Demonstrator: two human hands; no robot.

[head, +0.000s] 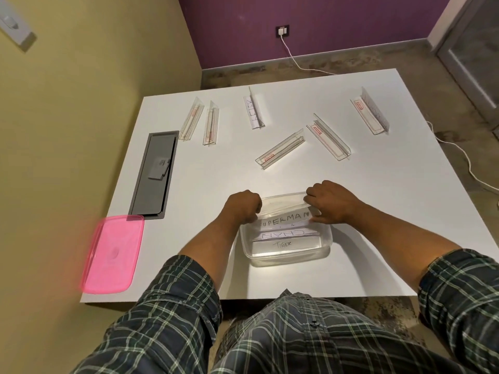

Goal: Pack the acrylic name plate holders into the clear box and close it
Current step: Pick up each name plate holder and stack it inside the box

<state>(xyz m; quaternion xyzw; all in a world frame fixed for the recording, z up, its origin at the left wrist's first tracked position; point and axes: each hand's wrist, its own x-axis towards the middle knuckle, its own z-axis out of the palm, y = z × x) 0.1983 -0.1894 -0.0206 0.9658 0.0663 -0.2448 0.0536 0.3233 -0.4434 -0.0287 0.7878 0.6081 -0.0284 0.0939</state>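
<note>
A clear plastic box (325,245) sits open near the table's front edge. Two name plate holders lie inside it, one labelled TIGER (283,244) and one with upside-down lettering (280,234). Over the box's far side, a holder labelled SUPERMAN (283,215) is held at both ends: my left hand (243,207) grips its left end, my right hand (328,202) pinches its right end. Several more holders lie scattered on the far half of the table, among them one in the middle (279,149) and one at the far right (370,112).
The pink lid (113,253) lies flat at the table's front left corner. A grey cable hatch (152,172) is set into the white table (378,225) on the left. A yellow wall runs close along the left side; a white cable trails on the floor beyond the right edge.
</note>
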